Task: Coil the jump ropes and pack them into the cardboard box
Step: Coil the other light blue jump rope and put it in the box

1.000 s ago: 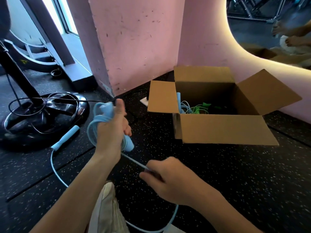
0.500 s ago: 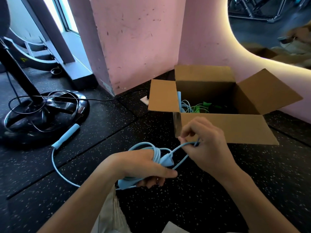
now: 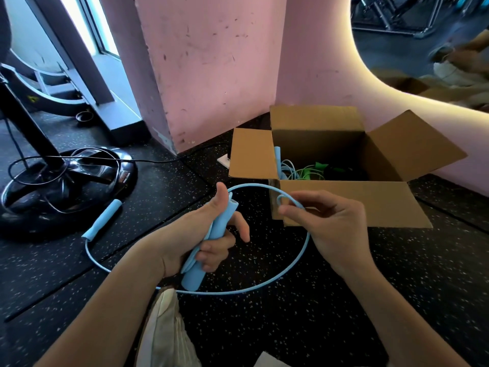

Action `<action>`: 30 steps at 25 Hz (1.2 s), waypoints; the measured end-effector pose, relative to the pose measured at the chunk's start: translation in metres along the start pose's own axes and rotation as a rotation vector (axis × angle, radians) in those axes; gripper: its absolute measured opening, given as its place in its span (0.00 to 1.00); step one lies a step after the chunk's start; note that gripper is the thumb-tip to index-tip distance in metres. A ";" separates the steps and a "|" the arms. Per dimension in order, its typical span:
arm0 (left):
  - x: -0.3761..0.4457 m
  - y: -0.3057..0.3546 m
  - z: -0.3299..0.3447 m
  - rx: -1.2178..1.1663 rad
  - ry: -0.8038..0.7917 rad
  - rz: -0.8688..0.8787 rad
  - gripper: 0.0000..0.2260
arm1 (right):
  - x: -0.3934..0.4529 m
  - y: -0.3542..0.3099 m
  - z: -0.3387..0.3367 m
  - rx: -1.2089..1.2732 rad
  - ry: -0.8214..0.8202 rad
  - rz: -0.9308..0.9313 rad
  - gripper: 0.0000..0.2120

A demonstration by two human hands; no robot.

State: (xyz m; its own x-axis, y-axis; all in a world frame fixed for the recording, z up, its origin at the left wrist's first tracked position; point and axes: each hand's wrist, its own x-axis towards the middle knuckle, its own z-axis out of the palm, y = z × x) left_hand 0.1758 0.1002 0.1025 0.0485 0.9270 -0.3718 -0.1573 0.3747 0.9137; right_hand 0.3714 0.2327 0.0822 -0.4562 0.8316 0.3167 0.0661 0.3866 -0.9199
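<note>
One loop of the pale blue plastic jump rope cord (image 3: 296, 280) now hangs wide between your hands, where half a second ago it was bunched in tight turns around your left hand (image 3: 203, 234); the coil has opened out, and the left hand has swung from lying flat to standing nearly upright. Your left grip is clamped around the light blue foam handle (image 3: 211, 242), thumb pressed along its top end, with the forefinger sticking out free. Your right hand (image 3: 330, 223) pinches the cord between thumb and fingertips just in front of the near flap of the open brown cardboard box (image 3: 352, 205); that grip is closed on the cord, not on the handle. The second light blue foam handle (image 3: 103, 219) lies on the black speckled rubber floor (image 3: 317, 327) to your left, near the round black base of the exercise machine (image 3: 66, 181), with cord trailing from it back towards you under your left forearm. By my judgement this rope is only partly coiled: much of its length is still loose, so more turns are needed before it can join the blue and green ropes (image 3: 301, 173) already lying inside the box.
</note>
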 end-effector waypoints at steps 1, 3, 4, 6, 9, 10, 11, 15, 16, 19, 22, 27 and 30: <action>0.001 0.001 0.001 0.014 0.047 -0.008 0.34 | 0.002 -0.002 -0.005 0.095 -0.005 0.033 0.17; 0.004 0.002 0.004 0.036 0.135 -0.018 0.31 | 0.008 -0.005 -0.014 0.322 0.038 0.121 0.15; 0.006 0.003 0.004 0.029 0.180 -0.016 0.30 | 0.012 -0.006 -0.019 0.470 0.088 0.202 0.13; 0.009 0.002 0.001 -0.044 0.265 0.017 0.29 | 0.017 -0.005 -0.026 0.722 0.213 0.384 0.09; 0.011 0.003 -0.004 -0.231 0.304 0.117 0.30 | 0.022 0.008 -0.031 0.398 0.265 0.473 0.08; 0.010 0.004 -0.004 -0.300 0.263 0.149 0.30 | 0.021 0.015 -0.028 0.182 0.220 0.436 0.08; 0.008 0.005 -0.004 -0.361 0.204 0.172 0.30 | 0.019 0.020 -0.023 0.016 0.160 0.383 0.09; 0.008 0.002 0.003 -0.525 -0.148 0.208 0.30 | 0.007 0.033 0.002 -0.185 -0.056 0.208 0.08; 0.010 0.001 0.005 -0.603 -0.297 0.240 0.30 | 0.003 0.037 0.007 -0.242 -0.118 0.185 0.09; 0.012 0.005 0.003 -0.827 -0.524 0.403 0.29 | -0.006 0.051 0.017 -0.447 -0.368 0.212 0.10; 0.008 0.014 -0.004 -0.858 0.002 0.573 0.27 | -0.011 0.045 0.021 -0.479 -0.706 0.282 0.11; 0.014 -0.001 -0.026 -0.537 0.913 0.594 0.25 | -0.020 0.004 0.027 -0.312 -0.923 0.090 0.13; 0.025 -0.014 -0.012 0.177 0.813 0.355 0.30 | -0.024 -0.012 0.029 -0.275 -0.779 -0.126 0.18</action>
State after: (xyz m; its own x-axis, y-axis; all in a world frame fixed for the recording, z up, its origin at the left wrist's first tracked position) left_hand 0.1669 0.1181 0.0784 -0.6962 0.7178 -0.0031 0.1268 0.1272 0.9837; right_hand 0.3553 0.1965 0.0791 -0.9512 0.3007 0.0698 0.1415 0.6257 -0.7671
